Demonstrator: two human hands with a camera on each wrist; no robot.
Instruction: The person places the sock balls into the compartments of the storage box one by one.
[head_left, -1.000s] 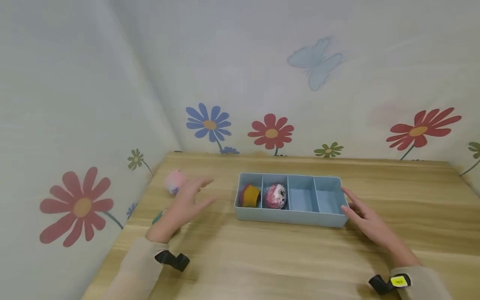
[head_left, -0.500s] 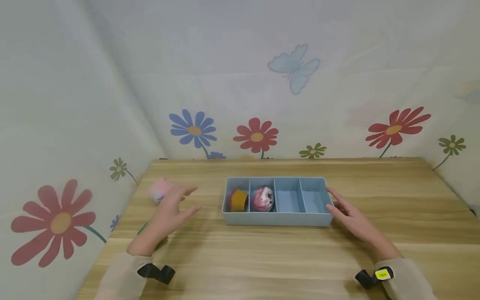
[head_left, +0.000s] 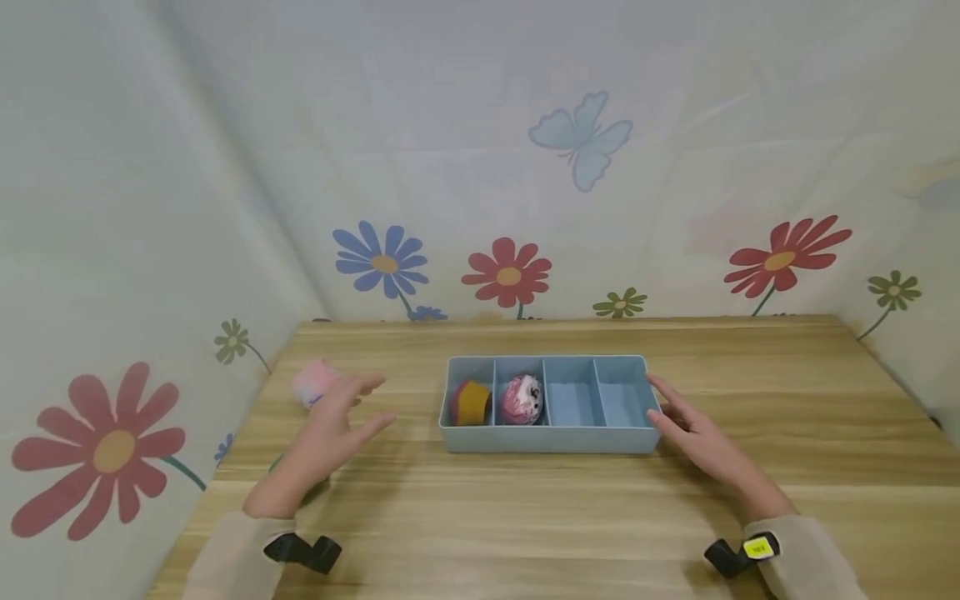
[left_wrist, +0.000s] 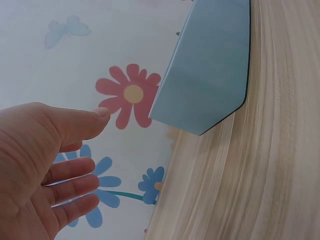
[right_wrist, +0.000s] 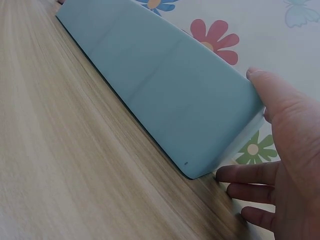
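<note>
A light blue divided box [head_left: 551,440] stands on the table. Its leftmost compartment holds a yellow-and-magenta cup-shaped piece [head_left: 474,403]. In the compartment beside it lies a pink-and-white ball [head_left: 521,400] with dark spots. My right hand [head_left: 693,432] is at the box's right end, thumb at the front corner of the rim and the other fingers loosely extended along that end. My left hand [head_left: 330,429] hovers left of the box, fingers relaxed and nothing between them. Behind it, partly covered in the head view, sits a pale pink ball [head_left: 311,381].
The wooden table [head_left: 525,517] meets a flower-printed fabric wall [head_left: 450,167] at the back and left. A dark green thing [head_left: 315,490] lies mostly hidden under the left forearm. The two right compartments of the box contain nothing.
The head view has shifted, so the box and both hands appear further left in the picture. Both hands keep about the same places relative to the box, and its contents have not moved.
</note>
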